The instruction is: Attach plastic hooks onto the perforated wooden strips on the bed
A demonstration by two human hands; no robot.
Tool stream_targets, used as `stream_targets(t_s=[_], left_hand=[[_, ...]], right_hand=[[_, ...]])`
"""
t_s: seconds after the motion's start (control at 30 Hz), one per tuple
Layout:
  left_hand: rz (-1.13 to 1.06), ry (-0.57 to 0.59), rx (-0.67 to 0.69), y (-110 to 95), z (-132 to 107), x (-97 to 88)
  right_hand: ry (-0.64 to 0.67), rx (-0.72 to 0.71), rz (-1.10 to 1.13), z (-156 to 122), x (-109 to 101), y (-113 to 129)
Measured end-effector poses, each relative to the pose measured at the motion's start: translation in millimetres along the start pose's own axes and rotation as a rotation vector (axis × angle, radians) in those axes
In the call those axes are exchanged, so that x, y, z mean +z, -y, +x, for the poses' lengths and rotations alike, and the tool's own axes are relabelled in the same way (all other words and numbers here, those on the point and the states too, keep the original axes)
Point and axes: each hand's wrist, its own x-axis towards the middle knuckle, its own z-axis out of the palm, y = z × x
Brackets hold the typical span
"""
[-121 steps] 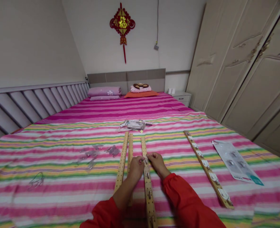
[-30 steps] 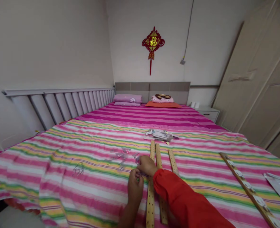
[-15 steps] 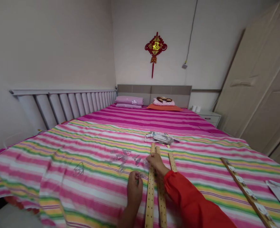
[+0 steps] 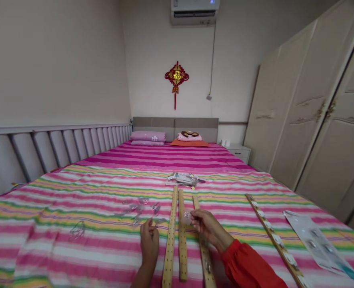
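My right hand [image 4: 207,226] pinches a clear plastic disc [image 4: 187,217] above the slim wooden strips. My left hand [image 4: 149,240] is closed, thumb against fingers, just left of the strips; a small clear piece [image 4: 160,220] shows at its fingertips, too faint to name. Beyond it lie several small hooks and clear plastic bits [image 4: 137,208]. Rows of small holes run along the left wooden strip [image 4: 170,244] and the middle strip [image 4: 183,248]. The right strip [image 4: 205,256], partly under my right hand, carries a small metal piece near its close end.
Farther right lies a wooden strip with white round pieces [image 4: 277,239], beside an opened blister pack [image 4: 317,240]. Plastic packages [image 4: 184,179] rest beyond the strips. A thin looped tangle [image 4: 77,229] lies at left on the striped bedspread [image 4: 105,256]. A wardrobe [image 4: 303,104] stands at right.
My right hand has moved right, off the left strip, and the disc in it now shows clearly. The view has turned up and to the right. My left hand stays left of the strips.
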Motion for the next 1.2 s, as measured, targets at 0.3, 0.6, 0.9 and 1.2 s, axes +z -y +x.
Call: stream_targets(t_s=[0.3, 0.6, 0.9, 1.2], left_hand=[[-0.048, 0.383, -0.01, -88, -33, -0.3], [-0.1, 0.606, 0.088, -152, -62, 10.9], [-0.07, 0.69, 0.043, -156, -70, 14.8], [-0.164, 0.655, -0.21, -145, -75, 37.2]], right_hand=[[0.077, 0.157, 0.247, -55, -39, -12], [0.234, 0.29, 0.615, -89, -41, -35], [0.222, 0.332, 0.645, -97, -46, -40], [0.052, 0.141, 0.283, -96, -50, -39]])
